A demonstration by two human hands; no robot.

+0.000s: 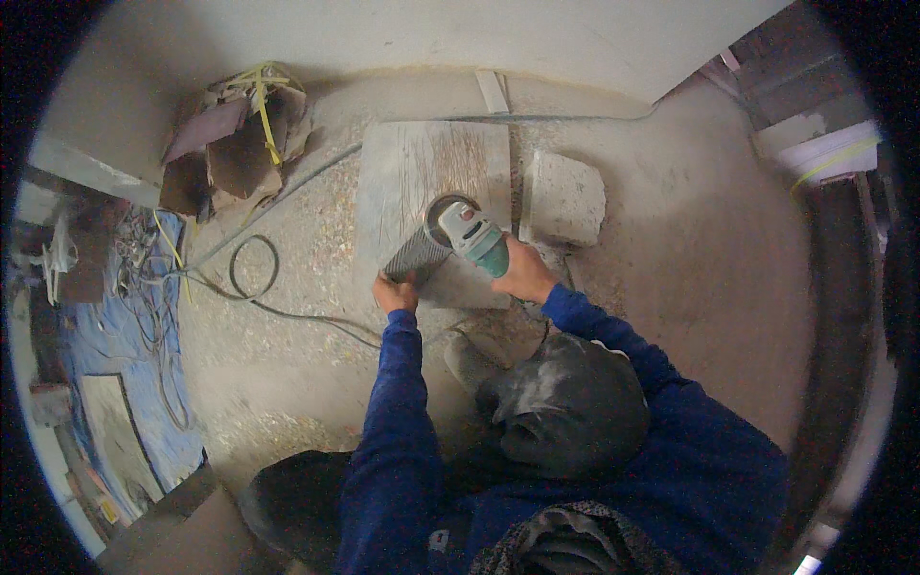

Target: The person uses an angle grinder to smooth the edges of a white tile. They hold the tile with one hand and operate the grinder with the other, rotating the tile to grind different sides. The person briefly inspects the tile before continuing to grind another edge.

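Observation:
My right hand [525, 271] is wrapped round the green body of an angle grinder [484, 247]. The grinder's round disc sits at the upper end of a grey, ridged tile piece [418, 254]; whether it touches cannot be made out. Fingers closed, my left hand [396, 293] grips the lower end of that piece, holding it at a slant. Both hands are over the near half of a pale, dusty square slab [388, 172], whose far part is scored with many cut lines. A hose or cable passes beneath my right forearm, partly hidden.
Right of the slab lies a rough white block [565, 199]. A torn cardboard box [240, 153] with yellow strapping stands at the far left. A dark cable [254, 268] loops across the debris-strewn floor. Tangled cords lie on a blue sheet [125, 335] at left. A wall [412, 38] bounds the far side.

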